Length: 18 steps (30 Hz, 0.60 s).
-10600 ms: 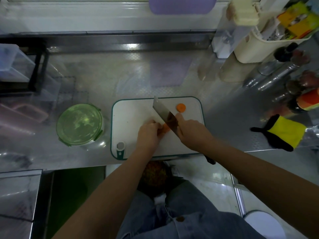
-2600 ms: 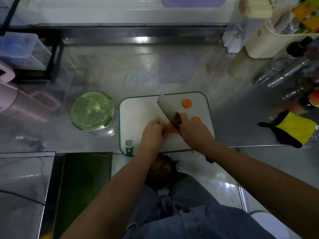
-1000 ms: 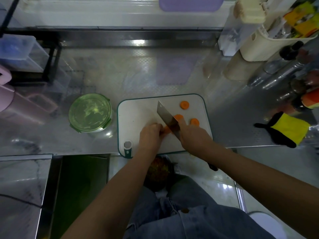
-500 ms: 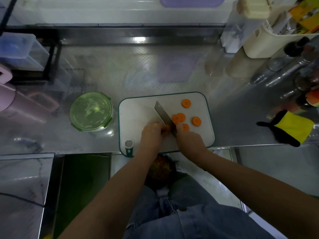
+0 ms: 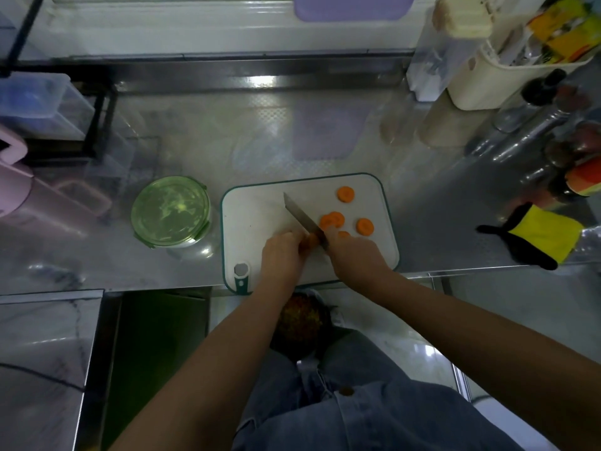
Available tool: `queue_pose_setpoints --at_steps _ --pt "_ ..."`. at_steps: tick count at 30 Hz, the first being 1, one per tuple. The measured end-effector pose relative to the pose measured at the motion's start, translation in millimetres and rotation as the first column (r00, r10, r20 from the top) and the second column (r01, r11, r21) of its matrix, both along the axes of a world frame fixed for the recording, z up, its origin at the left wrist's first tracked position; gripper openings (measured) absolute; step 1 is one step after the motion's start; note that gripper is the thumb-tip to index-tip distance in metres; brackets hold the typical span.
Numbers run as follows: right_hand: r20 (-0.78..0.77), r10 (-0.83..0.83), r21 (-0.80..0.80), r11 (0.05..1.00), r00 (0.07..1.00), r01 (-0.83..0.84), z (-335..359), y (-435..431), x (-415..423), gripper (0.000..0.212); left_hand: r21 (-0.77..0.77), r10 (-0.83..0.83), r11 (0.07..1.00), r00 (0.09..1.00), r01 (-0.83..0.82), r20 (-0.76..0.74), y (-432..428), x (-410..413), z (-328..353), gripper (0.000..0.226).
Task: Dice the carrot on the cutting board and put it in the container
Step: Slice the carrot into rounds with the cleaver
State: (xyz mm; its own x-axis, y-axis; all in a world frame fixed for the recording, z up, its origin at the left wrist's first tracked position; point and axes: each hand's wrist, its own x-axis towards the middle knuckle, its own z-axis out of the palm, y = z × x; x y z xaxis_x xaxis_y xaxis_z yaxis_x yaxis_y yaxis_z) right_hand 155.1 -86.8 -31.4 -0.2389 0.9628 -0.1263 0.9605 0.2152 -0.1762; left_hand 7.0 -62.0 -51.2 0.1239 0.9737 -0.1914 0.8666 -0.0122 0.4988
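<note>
Near the front edge of the table, on my feed, sits the white cutting board with a green rim, its near side right at that edge. Both hands work over the board's near half. The left hand has its fingers curled down over the carrot, a short orange stub that shows only between the two hands (most of it is hidden under the fingers). The right hand is wrapped round the handle of the knife; I cannot see the handle itself, only the blade running away from the hand toward the board's middle, its tip pointing to the far left. The blade lies against the right end of the stub. Right of the blade, cut rounds lie on the board: a lone slice near the far right corner, an overlapping pair just beside the blade, a third round toward the right edge, and a last round half hidden by the right hand. The container, round with a green clip lid on it, stands on the table just left of the board, apart from it. A yellow and black mitt lies at the table's right front edge, and bottles crowd the far right corner
</note>
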Motion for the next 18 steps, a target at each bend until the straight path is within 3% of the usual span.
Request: queue_pose_setpoints --at_steps 4,8,11,18 --pt "0.079 0.015 -0.048 0.999 0.997 -0.011 16.2 -3.0 -8.8 0.038 0.015 -0.01 1.0 1.0 0.01 -0.011 -3.6 1.1 0.1 0.034" --pt "0.042 0.013 -0.151 0.988 0.999 -0.006 27.3 6.1 -7.5 0.041 -0.009 -0.098 0.995 0.99 0.098 -0.101 -3.7 1.7 2.7 0.016" --pt "-0.003 -0.018 -0.197 0.98 1.0 0.017 49.3 13.6 -2.1 0.032 0.007 -0.105 0.994 0.991 0.106 -0.088 -3.1 0.1 2.7 0.017" --pt "0.003 -0.048 -0.156 0.987 0.999 0.048 59.1 2.5 -3.6 0.034 0.026 -0.08 0.996 0.996 0.081 -0.04 -3.3 -2.6 1.0 0.018"
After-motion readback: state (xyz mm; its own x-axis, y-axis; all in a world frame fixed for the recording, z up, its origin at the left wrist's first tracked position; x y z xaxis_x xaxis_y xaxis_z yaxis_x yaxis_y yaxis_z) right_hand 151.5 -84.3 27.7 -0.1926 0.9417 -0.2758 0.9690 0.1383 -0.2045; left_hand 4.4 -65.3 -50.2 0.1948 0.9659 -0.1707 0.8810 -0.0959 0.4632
